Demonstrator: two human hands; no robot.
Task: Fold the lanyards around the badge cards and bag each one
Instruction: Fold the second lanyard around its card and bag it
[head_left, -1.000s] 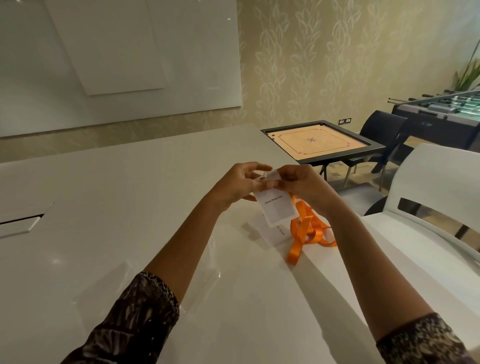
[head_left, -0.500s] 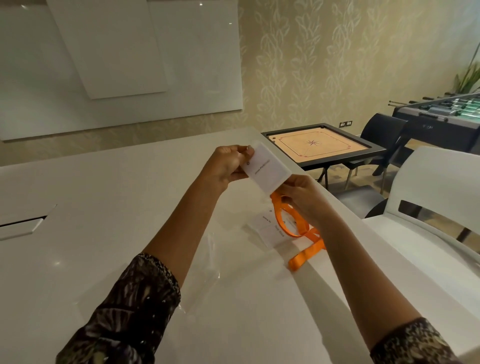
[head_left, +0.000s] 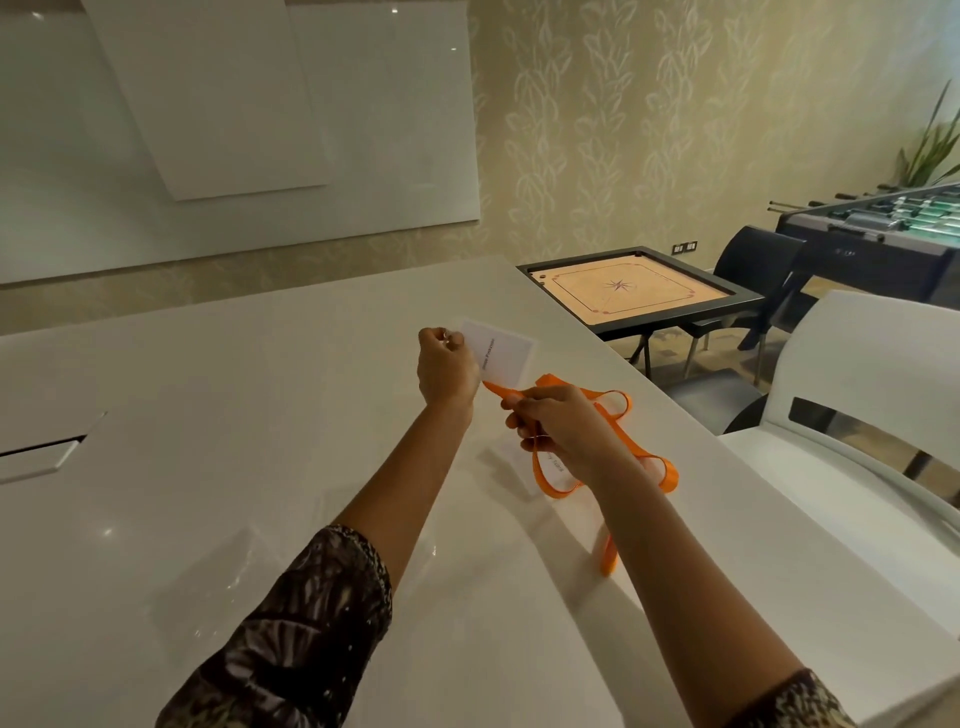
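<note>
My left hand (head_left: 447, 366) holds a white badge card (head_left: 501, 353) by its left edge, raised above the white table (head_left: 208, 441). An orange lanyard (head_left: 613, 431) runs from the card's lower edge into my right hand (head_left: 558, 428), which pinches the strap just below the card. The strap loops over and behind my right wrist, and one end (head_left: 608, 556) trails onto the table. A second white badge card (head_left: 550, 470) lies flat on the table under my right hand, partly hidden. Clear plastic bags (head_left: 244, 571) lie on the table near my left forearm.
The table's right edge runs diagonally close to my right arm. A white chair (head_left: 857, 405) stands beside it. Farther right are a carrom board table (head_left: 639, 291), a dark chair (head_left: 753, 265) and a foosball table (head_left: 883, 223). A recessed flap (head_left: 36, 457) sits at the table's left.
My left hand has lifted the card and swung it flat to the left. My right hand slid down the orange strap, pulling it out into wider loops toward me.
</note>
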